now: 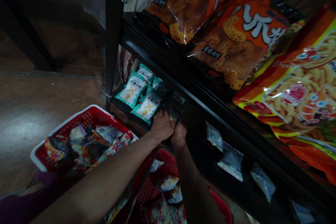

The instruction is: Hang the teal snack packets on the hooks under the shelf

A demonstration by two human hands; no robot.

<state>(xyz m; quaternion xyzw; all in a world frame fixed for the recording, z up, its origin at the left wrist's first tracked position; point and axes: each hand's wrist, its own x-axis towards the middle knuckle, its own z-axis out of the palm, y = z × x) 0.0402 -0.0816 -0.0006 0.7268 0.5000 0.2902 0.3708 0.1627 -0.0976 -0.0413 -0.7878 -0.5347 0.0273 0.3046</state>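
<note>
On the low shelf, several green-and-white snack packets (148, 107) lean in short rows at the left end. My left hand (162, 125) is beside the nearest of them, its fingers against a dimly lit snack packet (174, 111). My right hand (180, 130) grips the same packet from the other side, with its fingers partly hidden in shadow. The two hands are close together, thumbs almost touching, and the packet is upright between them.
A red basket with a white rim (39, 162) holds mixed snack packets on the floor. Another red basket (168, 159) stands under my arms. Loose packets (231, 162) lie along the low shelf. Large orange snack bags (236, 38) fill the shelf above, whose dark edge (194, 101) overhangs my hands.
</note>
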